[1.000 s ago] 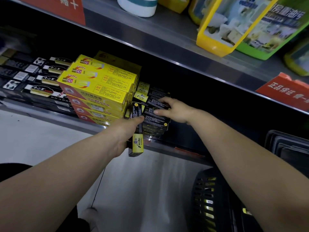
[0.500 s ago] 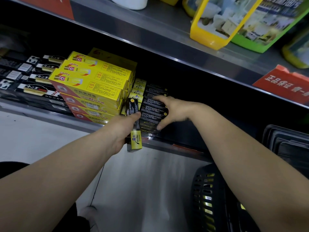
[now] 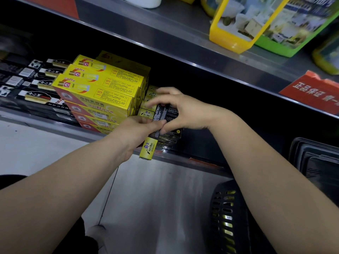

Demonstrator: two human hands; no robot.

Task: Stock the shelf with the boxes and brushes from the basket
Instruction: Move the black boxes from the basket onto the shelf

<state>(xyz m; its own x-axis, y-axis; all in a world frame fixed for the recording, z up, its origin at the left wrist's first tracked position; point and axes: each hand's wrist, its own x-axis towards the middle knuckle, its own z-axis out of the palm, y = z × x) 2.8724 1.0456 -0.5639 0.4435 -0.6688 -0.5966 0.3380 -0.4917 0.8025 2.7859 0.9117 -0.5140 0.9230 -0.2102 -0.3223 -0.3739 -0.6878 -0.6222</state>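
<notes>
My left hand (image 3: 135, 132) grips the black-and-yellow box (image 3: 149, 147) near its yellow end, fingers curled round it. My right hand (image 3: 185, 110) pinches the same box higher up, thumb against forefinger. Just under my right fingers sits the stack of dark boxes (image 3: 171, 137) on the shelf (image 3: 192, 162). Left of my fingers, the yellow boxes (image 3: 102, 92) are piled high. Below my right wrist, the basket (image 3: 227, 217).
</notes>
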